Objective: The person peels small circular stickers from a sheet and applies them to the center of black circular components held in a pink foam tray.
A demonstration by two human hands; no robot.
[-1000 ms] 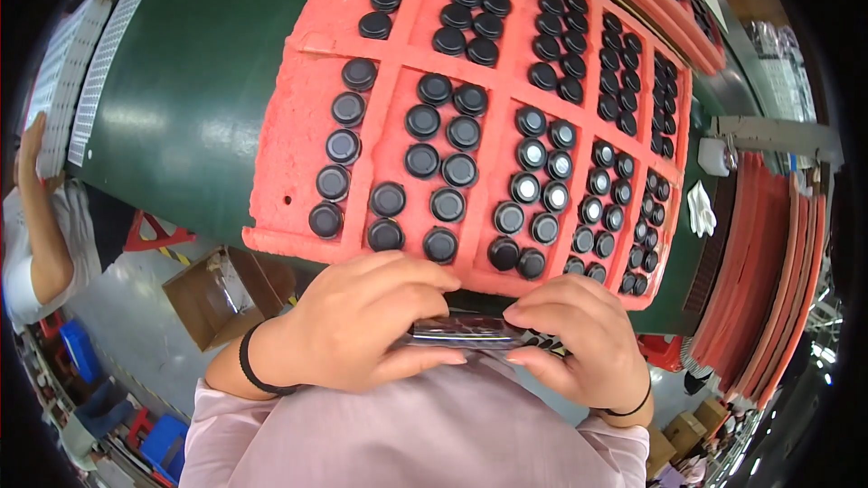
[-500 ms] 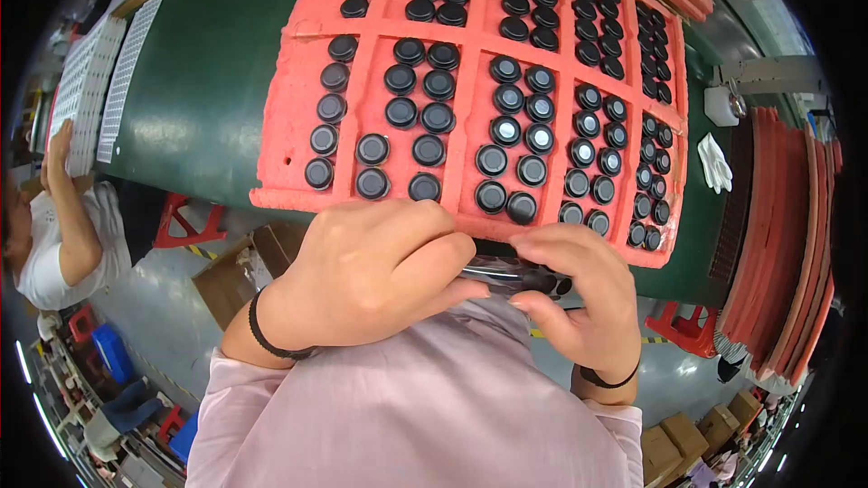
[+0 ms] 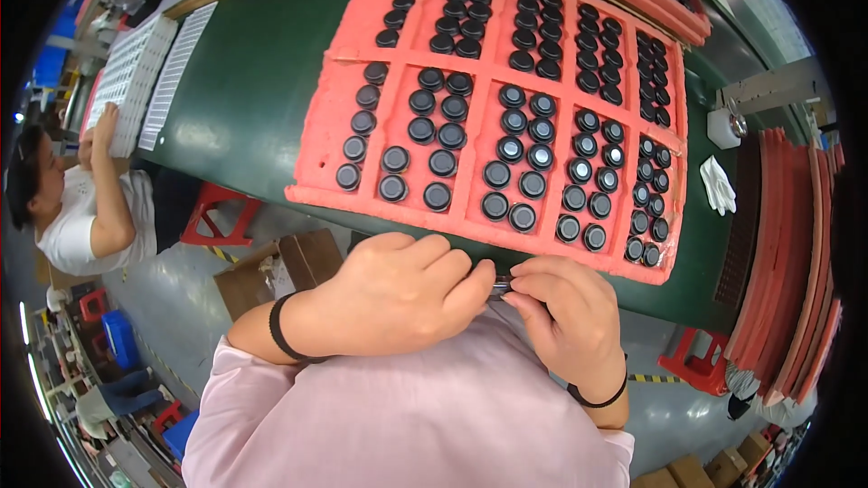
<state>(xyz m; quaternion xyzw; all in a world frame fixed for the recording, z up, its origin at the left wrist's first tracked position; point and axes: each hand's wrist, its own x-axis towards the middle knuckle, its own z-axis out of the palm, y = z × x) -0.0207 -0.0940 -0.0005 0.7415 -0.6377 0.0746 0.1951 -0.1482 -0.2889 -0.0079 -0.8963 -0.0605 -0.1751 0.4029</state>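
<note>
R hand (image 3: pixel 571 318): grip pinched on small shiny piece (image 3: pixel 502 284); L hand (image 3: pixel 384 296) curled at its left, closure hidden, can't tell. Piece btwn hands, long axis unclear, near side of coral foam tray (image 3: pixel 308 173).

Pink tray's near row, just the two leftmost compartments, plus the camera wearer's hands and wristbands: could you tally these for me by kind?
Black caps: 15
Hands, the left hand and the right hand: 2
Black wristbands: 2
Total: 19
</note>
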